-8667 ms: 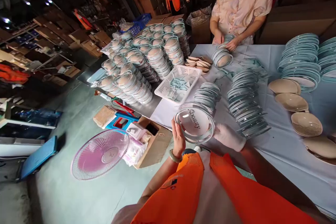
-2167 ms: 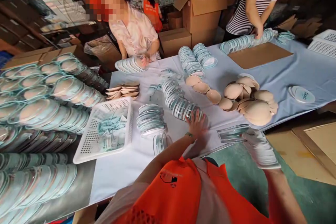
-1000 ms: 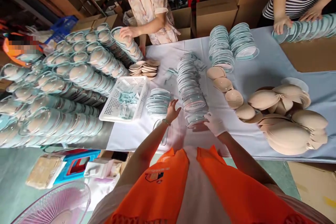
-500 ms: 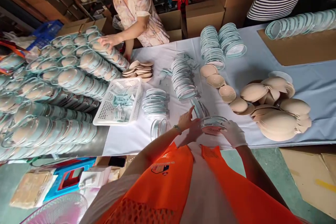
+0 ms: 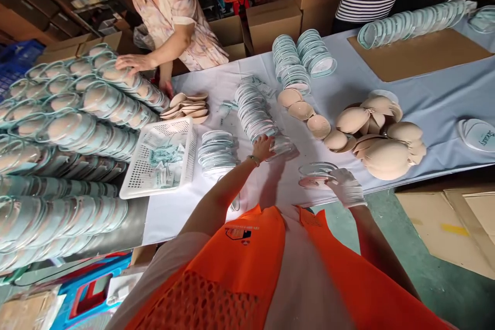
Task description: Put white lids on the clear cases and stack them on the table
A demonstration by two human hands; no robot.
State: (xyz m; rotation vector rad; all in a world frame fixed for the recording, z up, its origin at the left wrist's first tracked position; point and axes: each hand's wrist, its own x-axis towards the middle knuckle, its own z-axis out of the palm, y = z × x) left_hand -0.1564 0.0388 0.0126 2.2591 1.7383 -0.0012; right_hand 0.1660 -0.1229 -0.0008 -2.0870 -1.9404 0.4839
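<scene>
Head view: gloved right hand (image 5: pixel 347 187) grips a clear plastic case (image 5: pixel 317 174); bare left hand (image 5: pixel 264 146), at ten o'clock, rests open-fingered on the leaning case stack (image 5: pixel 255 113).

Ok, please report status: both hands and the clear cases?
Left hand on leaning row of clear cases. Gloved right hand holds one clear case. Nothing between them.

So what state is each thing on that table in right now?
Left hand: bare, resting on the leaning row of clear lids.
Right hand: gloved, gripping a clear case.
White basket: part filled with leaflets.
Beige pads: loosely heaped.
</scene>
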